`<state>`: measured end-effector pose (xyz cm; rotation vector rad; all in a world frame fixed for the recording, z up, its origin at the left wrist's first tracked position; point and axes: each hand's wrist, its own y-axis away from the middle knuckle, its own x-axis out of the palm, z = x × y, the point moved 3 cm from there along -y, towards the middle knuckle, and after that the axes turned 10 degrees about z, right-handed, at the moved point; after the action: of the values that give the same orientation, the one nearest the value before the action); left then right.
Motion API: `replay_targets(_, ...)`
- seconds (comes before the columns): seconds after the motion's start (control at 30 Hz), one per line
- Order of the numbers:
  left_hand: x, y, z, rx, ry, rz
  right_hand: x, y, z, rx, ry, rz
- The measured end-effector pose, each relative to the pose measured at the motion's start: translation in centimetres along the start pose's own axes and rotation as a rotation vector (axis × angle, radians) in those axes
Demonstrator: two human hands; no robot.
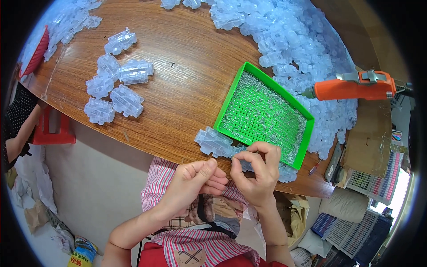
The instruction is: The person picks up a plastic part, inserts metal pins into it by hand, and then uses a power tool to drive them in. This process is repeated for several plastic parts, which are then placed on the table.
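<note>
My left hand (199, 179) is held palm up at the table's front edge, its fingers curled and its thumb laid over them; whatever lies inside is hidden. Beside it, my right hand (260, 171) pinches thumb and forefinger together at the near edge of a green perforated tray (221, 114). Anything in that pinch is too small to make out. Small silver screws (260, 104) are strewn across the tray. A clear plastic housing (213, 141) lies just beyond my hands, with more clear pieces (287, 173) partly hidden behind my right hand and under the tray.
An orange electric screwdriver (356, 89) hangs at the right, tip toward the tray. Clear housings (284, 35) are heaped at the back right. Several loose ones (126, 100) lie on the left of the wooden table (187, 58). Another person's arm (24, 124) shows at far left, near a red stool (53, 129).
</note>
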<state>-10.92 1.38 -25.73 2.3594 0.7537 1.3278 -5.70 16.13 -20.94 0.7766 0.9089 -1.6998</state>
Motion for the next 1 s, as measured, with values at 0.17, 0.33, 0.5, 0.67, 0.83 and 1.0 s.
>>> replay_targets(0.17,-0.1,-0.3,0.0,-0.020,0.074,-0.021,0.5,-0.1,0.2,-0.026,0.077,0.018)
replay_targets(0.33,0.0,-0.4,-0.1,-0.013,0.120,-0.024,0.5,-0.4,0.5,-0.058,0.137,0.048)
replay_targets(0.5,0.0,-0.5,0.0,-0.004,0.151,-0.004,0.2,-0.2,0.8,-0.102,0.215,0.058)
replay_targets(0.67,0.3,0.0,-0.6,-0.011,0.294,0.047,-0.9,0.3,1.1,0.002,0.050,0.022)
replay_targets(0.83,1.5,0.3,-1.8,0.008,0.501,0.230,-2.7,1.3,3.4,0.036,-0.100,0.102)
replay_targets(1.0,2.4,0.0,-1.9,0.023,0.669,0.430,-2.1,0.6,4.7,-0.081,0.006,0.191)
